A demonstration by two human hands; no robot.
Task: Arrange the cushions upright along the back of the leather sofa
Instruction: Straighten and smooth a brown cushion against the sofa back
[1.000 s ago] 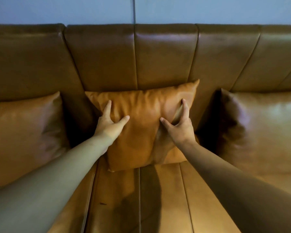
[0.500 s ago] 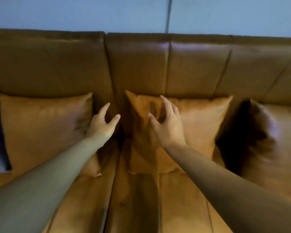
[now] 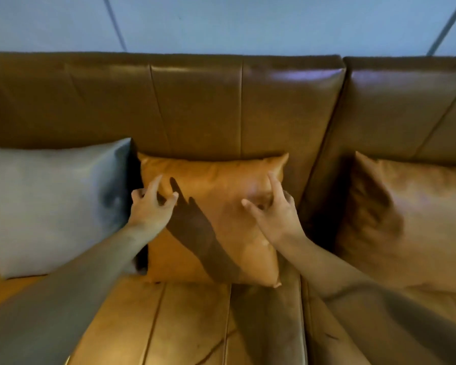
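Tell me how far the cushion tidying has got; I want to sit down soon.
Done: the grey cushion and the right tan cushion stand against the sofa back. In hand: left hand and right hand, fingers spread, at the middle tan cushion, already upright. Anything beyond the frame is unknown.

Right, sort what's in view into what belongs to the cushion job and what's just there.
Part of the job:
- square tan leather cushion in the middle
- grey cushion on the left
- tan leather cushion on the right
- brown leather sofa back
- left hand
- right hand

Just there:
- pale blue wall
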